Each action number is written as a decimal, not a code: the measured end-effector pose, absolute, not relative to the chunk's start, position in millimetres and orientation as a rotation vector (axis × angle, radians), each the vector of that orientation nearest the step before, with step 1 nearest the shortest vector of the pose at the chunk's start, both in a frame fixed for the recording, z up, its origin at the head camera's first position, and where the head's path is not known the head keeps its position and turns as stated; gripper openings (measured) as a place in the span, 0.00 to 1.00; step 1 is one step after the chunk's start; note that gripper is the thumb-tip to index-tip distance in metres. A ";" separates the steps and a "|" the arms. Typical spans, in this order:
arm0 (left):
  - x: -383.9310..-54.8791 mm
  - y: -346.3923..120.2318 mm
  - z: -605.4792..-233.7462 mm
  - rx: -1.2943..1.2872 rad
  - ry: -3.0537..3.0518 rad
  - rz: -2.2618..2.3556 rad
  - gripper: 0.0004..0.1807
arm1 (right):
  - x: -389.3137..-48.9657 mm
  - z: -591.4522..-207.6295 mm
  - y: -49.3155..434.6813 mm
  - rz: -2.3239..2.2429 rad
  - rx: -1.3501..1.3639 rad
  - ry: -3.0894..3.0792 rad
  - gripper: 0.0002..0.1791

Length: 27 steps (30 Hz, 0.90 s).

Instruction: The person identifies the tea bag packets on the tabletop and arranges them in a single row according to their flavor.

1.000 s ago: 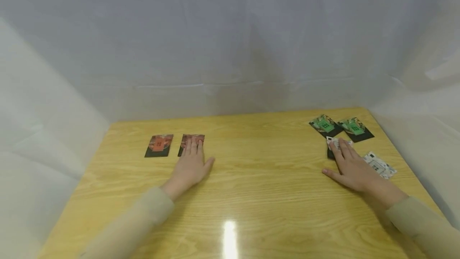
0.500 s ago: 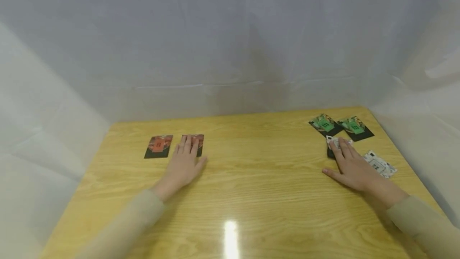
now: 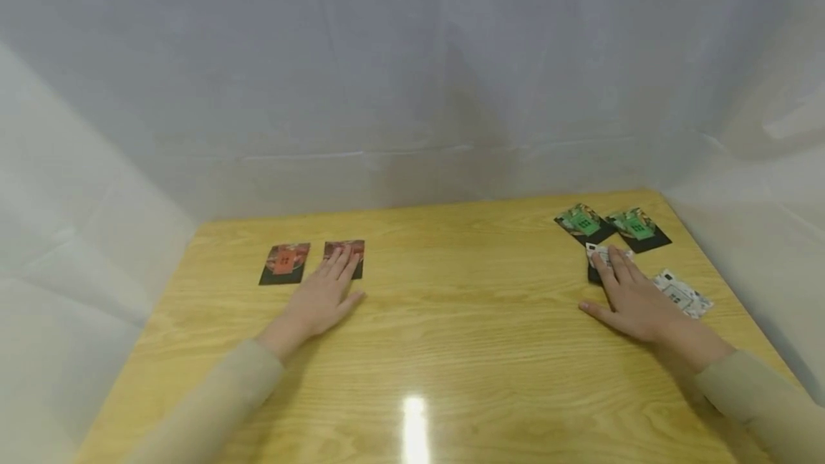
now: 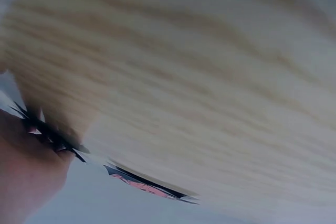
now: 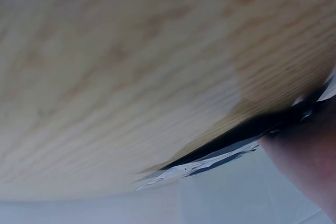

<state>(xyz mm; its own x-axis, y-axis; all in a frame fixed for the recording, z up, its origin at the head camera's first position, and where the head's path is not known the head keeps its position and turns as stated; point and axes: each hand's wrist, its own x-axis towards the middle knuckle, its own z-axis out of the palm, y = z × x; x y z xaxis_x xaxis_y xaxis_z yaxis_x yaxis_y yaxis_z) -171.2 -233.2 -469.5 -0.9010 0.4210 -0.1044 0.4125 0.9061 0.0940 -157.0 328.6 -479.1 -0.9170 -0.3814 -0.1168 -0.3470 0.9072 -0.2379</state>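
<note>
My left hand [image 3: 318,301] lies with straight fingers on a dark red packet [image 3: 356,249], covering much of its front. Just to the left, a second red packet [image 3: 284,263] with an orange-red label lies flat; its edge [image 4: 144,184] also shows in the left wrist view. On the right side, my right hand [image 3: 634,305] rests its outstretched fingers on a white-and-black packet [image 3: 596,276], thumb spread to the left. Another white packet [image 3: 682,295] lies beside that hand, partly behind it.
Two green-labelled packets [image 3: 585,223] lie side by side at the back right, touching the white packet's top. The wooden table [image 3: 464,306] has white cloth hangings [image 3: 412,77] behind and at both sides.
My left hand has shifted left, and the red packet under it has slid slightly left, nearer the other red one. The right hand stays in place.
</note>
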 end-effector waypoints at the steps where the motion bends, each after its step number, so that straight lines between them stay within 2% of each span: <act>1: -171.4 -233.2 -469.5 0.646 2.943 0.110 0.44 | -156.9 -479.2 328.5 -0.318 -0.558 2.910 0.58; 15: -170.7 -233.2 -478.2 0.654 2.920 0.212 0.50 | -157.3 -478.2 327.9 -0.330 -0.573 2.897 0.57; 27: -166.0 -232.0 -475.8 0.650 2.965 0.222 0.52 | -156.1 -470.7 302.1 -0.326 -0.641 2.863 0.57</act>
<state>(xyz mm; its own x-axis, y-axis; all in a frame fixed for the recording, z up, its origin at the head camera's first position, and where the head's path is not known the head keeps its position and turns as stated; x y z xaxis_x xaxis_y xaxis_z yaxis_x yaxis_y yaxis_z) -166.0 -232.0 -475.8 -0.9041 0.4225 -0.0643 0.4082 0.8983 0.1627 -156.1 302.1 -470.7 -0.8886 -0.4381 -0.1357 -0.3963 0.8824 -0.2535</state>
